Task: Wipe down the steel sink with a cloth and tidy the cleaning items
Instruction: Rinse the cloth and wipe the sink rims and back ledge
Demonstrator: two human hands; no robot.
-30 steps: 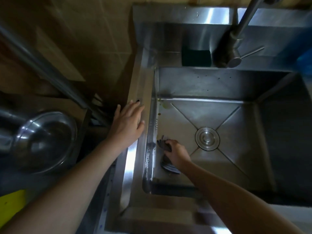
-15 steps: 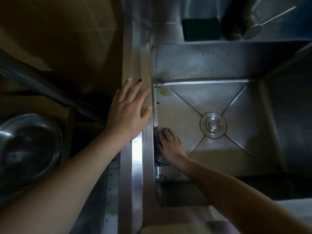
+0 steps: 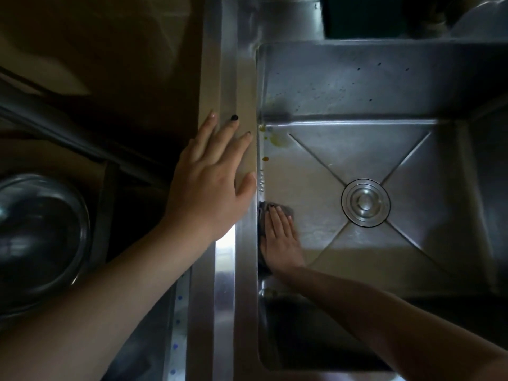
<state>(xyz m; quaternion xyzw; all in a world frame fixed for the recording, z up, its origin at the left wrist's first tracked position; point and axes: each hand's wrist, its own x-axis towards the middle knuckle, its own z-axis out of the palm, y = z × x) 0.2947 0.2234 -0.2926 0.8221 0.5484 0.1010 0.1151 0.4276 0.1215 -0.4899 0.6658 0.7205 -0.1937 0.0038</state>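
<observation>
Steel bowl [image 3: 41, 237] left of sink [image 3: 228, 298] (sponge [image 3: 362, 17] behind)

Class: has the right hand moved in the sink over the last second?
Yes. The right hand slid its cloth away from the drain, up against the sink's left wall.

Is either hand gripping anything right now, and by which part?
Nothing is gripped. The right hand presses flat on the grey cloth at the sink floor's left edge; the left hand rests flat on the sink rim.
</observation>
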